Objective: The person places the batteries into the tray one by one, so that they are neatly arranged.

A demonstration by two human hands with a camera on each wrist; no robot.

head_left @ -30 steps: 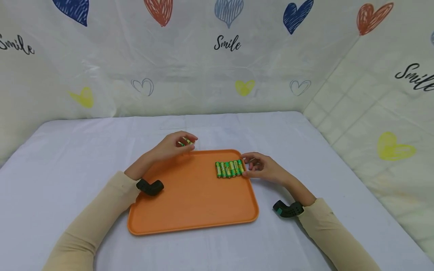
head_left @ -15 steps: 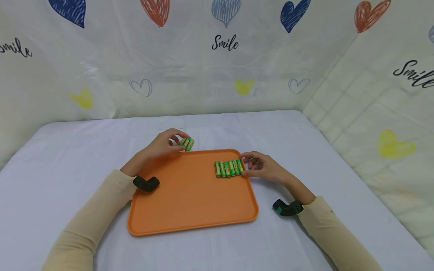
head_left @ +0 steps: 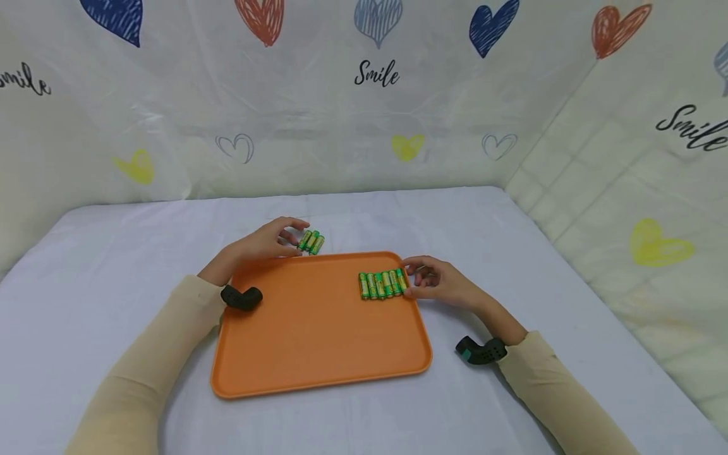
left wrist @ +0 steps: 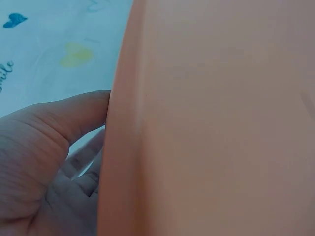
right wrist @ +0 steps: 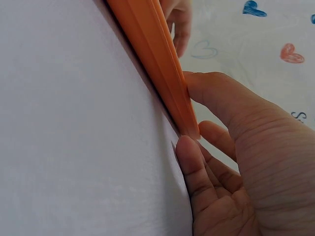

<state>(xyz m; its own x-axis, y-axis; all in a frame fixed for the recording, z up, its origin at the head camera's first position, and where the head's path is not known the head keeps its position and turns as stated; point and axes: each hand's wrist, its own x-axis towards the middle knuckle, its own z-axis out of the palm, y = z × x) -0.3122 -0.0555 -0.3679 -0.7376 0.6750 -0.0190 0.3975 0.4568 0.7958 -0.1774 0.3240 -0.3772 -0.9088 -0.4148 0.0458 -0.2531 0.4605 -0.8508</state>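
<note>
My left hand (head_left: pixel 273 239) is at the far edge of the orange tray (head_left: pixel 318 341), its fingers spread loosely beside three green-and-yellow batteries (head_left: pixel 311 241). These lie side by side on the cloth just beyond the tray. In the left wrist view the tray's rim hides some of the left fingers (left wrist: pixel 88 115). A row of several similar batteries (head_left: pixel 382 284) lies inside the tray near its far right corner. My right hand (head_left: pixel 440 281) rests at that corner, fingers loosely bent. In the right wrist view its thumb (right wrist: pixel 211 91) meets the rim.
A white cloth (head_left: pixel 495 417) covers the table under the tray. Behind it hangs a pale sheet (head_left: pixel 318 126) printed with hearts and "Smile". Each wrist wears a black device (head_left: pixel 241 298).
My left hand has drawn back to the left and let go of the three batteries, which now lie on the cloth. The right hand has stayed at the tray's corner.
</note>
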